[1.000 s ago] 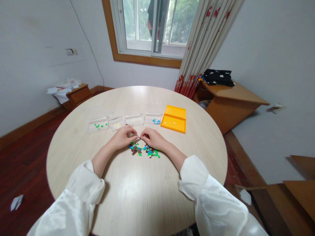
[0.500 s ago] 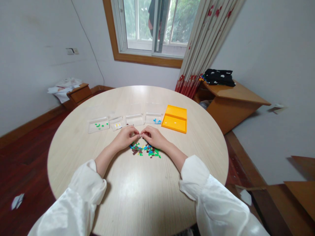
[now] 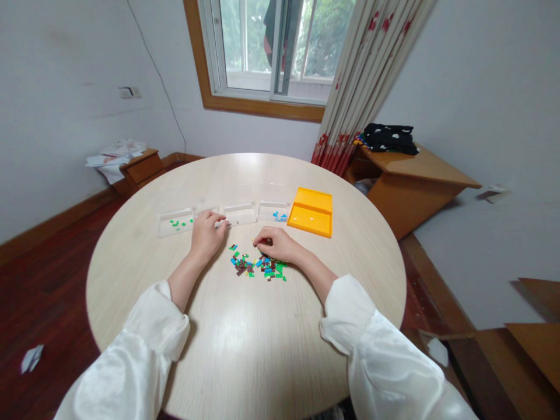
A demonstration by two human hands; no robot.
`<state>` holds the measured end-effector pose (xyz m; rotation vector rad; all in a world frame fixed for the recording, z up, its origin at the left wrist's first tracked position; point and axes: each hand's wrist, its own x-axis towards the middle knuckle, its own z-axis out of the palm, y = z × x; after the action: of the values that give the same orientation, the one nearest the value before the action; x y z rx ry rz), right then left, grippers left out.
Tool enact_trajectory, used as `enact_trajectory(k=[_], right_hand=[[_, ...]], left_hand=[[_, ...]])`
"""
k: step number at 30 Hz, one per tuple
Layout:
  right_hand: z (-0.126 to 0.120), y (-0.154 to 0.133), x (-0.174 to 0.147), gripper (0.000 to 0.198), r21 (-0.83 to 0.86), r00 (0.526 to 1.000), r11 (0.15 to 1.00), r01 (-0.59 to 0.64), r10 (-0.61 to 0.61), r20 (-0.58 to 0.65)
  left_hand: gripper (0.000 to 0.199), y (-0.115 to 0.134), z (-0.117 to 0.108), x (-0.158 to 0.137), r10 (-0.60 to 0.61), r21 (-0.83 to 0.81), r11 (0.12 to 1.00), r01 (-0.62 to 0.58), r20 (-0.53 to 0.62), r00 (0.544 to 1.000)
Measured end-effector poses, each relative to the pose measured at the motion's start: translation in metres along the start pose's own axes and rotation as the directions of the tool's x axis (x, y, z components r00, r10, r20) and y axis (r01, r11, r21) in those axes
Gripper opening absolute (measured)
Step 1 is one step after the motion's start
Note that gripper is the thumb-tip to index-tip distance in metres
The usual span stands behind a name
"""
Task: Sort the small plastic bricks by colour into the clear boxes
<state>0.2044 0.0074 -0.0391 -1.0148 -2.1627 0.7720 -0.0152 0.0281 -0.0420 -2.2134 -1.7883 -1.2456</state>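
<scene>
Over a scatter of small coloured pieces [image 3: 242, 270] the two hands are held apart. The left hand [image 3: 209, 234] is poised at the row of transparent boxes [image 3: 240, 221], its thumb and forefinger bent close in a narrow gap; whether anything is pinched there cannot be told. By the right hand [image 3: 276, 244], curled low with fingertips drawn together, a tiny yellow piece [image 3: 253, 240] is seen right at the tips; whether it is gripped cannot be made out.

The scatter is spread on the near side of both grips, partly overhung by the right hand, its longer axis laid left to right. No single heading is shared: the longer brown pieces are slanted, others turned at mixed angles.

Toward the wearer, a broad stretch of round table [image 3: 254, 350] is framed by the white sleeves [image 3: 350, 312], the rim curving well outside both forearms. Beyond the grips, passage is edged by low box walls, one box being partly hidden by the left hand. Left of that hand, green pieces [image 3: 176, 224] are boxed; beyond the right hand, blue pieces [image 3: 280, 216]. Farther right, a yellow case [image 3: 310, 221] is laid open. Off the table, well past the right hand, black cloth [image 3: 389, 139] is rested on a wooden cabinet [image 3: 431, 167].
</scene>
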Motion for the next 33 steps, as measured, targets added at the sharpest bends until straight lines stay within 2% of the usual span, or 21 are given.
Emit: enact_trajectory(k=[9,22,33], right_hand=[[0.002,0.001,0.000,0.023,0.010,1.000,1.000,-0.022,0.022,0.011],[0.003,0.000,0.001,0.028,0.018,0.998,0.999,-0.047,0.046,0.032],[0.004,-0.005,0.002,0.023,0.030,0.993,0.993,-0.112,0.111,0.027]], left_hand=[[0.019,-0.003,0.005,0.001,0.009,0.055,0.998,-0.009,-0.004,1.000],[0.018,-0.001,0.005,0.001,0.008,0.035,0.999,-0.008,-0.008,1.000],[0.016,0.016,-0.004,-0.002,0.078,-0.136,0.988,-0.071,0.043,0.996]])
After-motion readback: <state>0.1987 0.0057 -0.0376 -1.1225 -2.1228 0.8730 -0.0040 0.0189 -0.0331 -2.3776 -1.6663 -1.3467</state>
